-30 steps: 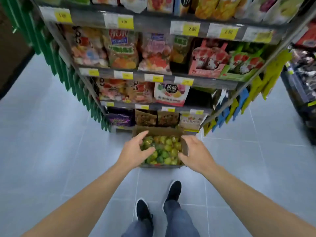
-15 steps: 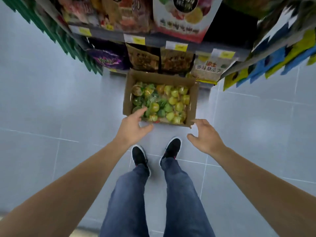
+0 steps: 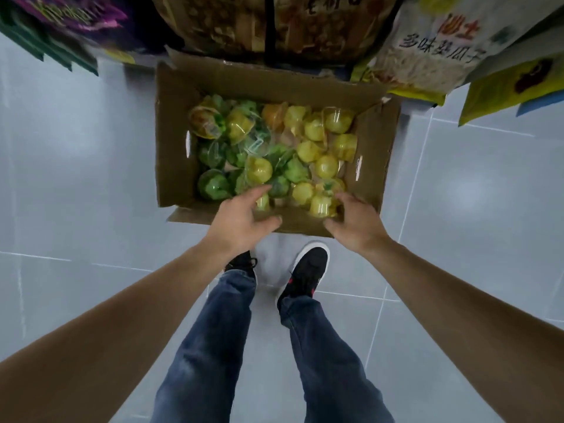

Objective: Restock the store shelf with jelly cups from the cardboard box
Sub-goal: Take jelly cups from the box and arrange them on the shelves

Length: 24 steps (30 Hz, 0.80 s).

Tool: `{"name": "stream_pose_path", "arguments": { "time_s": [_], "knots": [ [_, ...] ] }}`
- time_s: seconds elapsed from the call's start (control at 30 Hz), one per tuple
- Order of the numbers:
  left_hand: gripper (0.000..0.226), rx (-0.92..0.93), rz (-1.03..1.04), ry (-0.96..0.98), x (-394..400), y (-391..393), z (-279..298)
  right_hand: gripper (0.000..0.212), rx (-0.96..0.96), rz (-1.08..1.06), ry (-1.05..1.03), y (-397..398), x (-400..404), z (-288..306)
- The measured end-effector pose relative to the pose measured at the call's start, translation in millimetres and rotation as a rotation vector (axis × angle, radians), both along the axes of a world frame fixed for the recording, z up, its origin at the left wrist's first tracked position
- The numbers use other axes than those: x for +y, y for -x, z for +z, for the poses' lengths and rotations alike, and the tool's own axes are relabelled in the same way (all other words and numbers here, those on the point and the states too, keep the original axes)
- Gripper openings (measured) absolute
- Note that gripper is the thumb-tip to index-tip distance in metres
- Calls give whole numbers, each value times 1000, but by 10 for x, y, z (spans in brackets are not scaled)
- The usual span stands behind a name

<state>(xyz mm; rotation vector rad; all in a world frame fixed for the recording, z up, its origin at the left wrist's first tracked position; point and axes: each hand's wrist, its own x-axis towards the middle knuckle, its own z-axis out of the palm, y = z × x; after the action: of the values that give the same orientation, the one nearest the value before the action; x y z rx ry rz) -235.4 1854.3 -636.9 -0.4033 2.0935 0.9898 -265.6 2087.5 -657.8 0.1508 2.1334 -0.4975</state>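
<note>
Many jelly cups (image 3: 314, 149) fill the cardboard box (image 3: 175, 154) on the floor below the shelf; restocking looks barely begun. Left hand (image 3: 236, 219) and right hand (image 3: 355, 219) reach in, fingers spread, holding nothing.

Half a second ago both hands hung short of the cardboard box (image 3: 178, 141), over the floor. Now the left hand (image 3: 241, 218) reaches over the box's 6 o'clock wall, fingers spread above the jelly cups (image 3: 274, 154). The right hand (image 3: 355, 222) has come in at about 5 o'clock, fingers by a yellow cup (image 3: 320, 206). The box fills more of the view.
</note>
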Motion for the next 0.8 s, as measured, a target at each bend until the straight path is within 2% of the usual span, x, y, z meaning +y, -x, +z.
{"name": "stream_pose_path", "arguments": {
  "time_s": [0.13,0.3,0.37,0.43,0.57,0.7,0.8],
  "knots": [
    [71,8,-143,-12,-22,194,-714,57,-38,-2,-32,147,-53,-766],
    [70,21,-159,-21,-54,348,-1359,58,-16,-48,-32,184,-96,-1496],
    [69,35,-152,-35,-65,354,-1560,63,-11,18,-54,124,-106,-1731],
    [70,50,-166,-37,-98,323,-1717,60,-17,119,-110,50,-110,-1923],
    [72,30,-119,-48,-209,215,-1884,44,10,218,-187,-23,-101,-2076],
    [71,19,-42,-64,-322,125,-1852,42,58,93,-117,0,-73,-1939],
    [71,40,-6,-90,-360,120,-1746,43,158,-89,7,43,-115,-1696]
  ]
}}
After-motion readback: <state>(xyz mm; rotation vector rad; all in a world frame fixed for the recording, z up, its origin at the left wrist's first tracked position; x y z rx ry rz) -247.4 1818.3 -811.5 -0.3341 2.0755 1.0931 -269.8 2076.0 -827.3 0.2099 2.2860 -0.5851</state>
